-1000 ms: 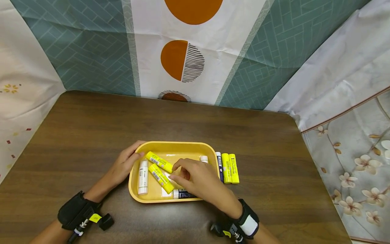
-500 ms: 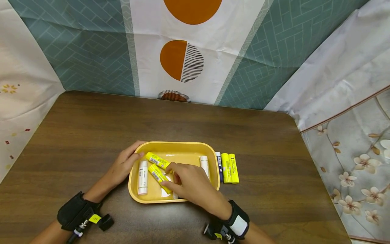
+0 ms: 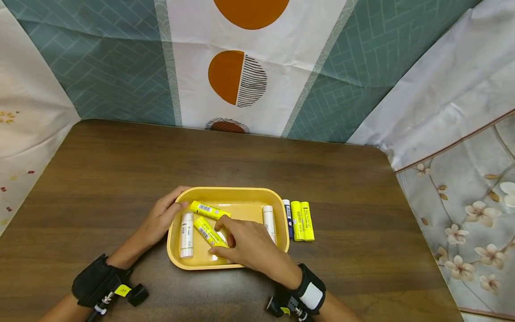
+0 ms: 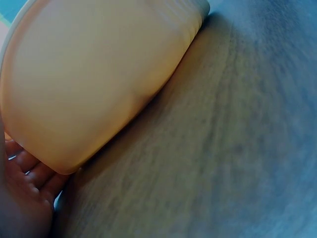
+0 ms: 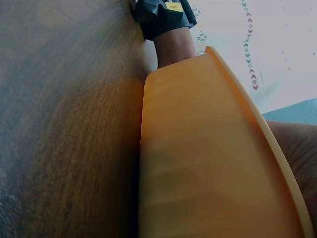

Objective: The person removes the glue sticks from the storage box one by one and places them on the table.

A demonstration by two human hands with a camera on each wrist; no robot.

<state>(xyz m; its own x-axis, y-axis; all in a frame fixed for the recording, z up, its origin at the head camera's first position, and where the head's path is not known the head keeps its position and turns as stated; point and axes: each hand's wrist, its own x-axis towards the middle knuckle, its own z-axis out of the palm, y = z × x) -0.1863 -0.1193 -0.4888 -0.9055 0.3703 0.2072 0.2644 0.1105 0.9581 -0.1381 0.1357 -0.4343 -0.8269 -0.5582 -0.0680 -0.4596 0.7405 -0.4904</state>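
A yellow plastic tray (image 3: 225, 193) holds several glue sticks. My left hand (image 3: 164, 215) grips its left end, thumb over the rim and fingers along the outer wall; the left wrist view shows those fingers (image 4: 37, 173) against the wall. Inside the tray, my right hand (image 3: 251, 243) pinches the lower yellow glue stick (image 3: 206, 229) near its right end between thumb and fingers. Above it lies another yellow glue stick (image 3: 209, 210). A white glue stick (image 3: 187, 235) stands lengthwise at the left, and a second white one (image 3: 269, 219) lies at the right, partly behind the hand.
Outside the tray's right side, a dark blue glue stick (image 3: 288, 219) and two yellow glue sticks (image 3: 302, 221) lie side by side on the brown wooden table (image 3: 342, 188). Patterned cloth (image 3: 249, 89) hangs behind the table.
My right hand has moved left and down to the lower yellow glue stick, uncovering the white one at the right. That yellow stick has turned slightly. My left hand stays on the tray.
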